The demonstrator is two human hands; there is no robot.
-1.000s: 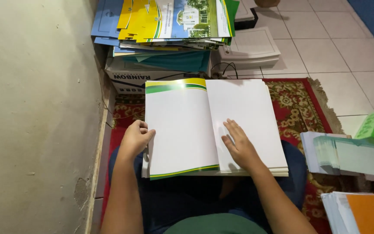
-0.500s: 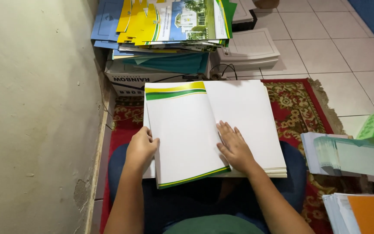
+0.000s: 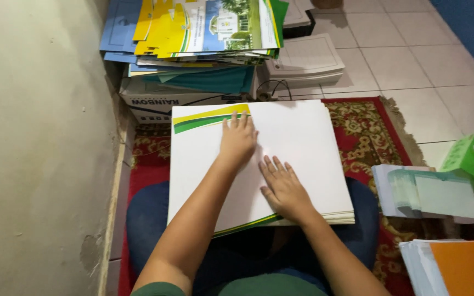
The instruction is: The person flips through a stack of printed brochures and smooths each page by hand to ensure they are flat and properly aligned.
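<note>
White folded sheet (image 3: 303, 142) under both flat hands (image 3: 238, 140)

One view only, from the head, looking steeply down over the person's own lap. It sits close: both forearms run up from the near edge, and the left hand (image 3: 237, 138) and right hand (image 3: 284, 187) lie flat on the white sheet stack (image 3: 303, 137) at centre frame. The wall (image 3: 34, 137) fills the left side. Far ahead, the view reaches a pile of coloured folders (image 3: 204, 33) and tiled floor (image 3: 412, 55). At right, paper stacks (image 3: 429, 192) are cut by the edge.
</note>
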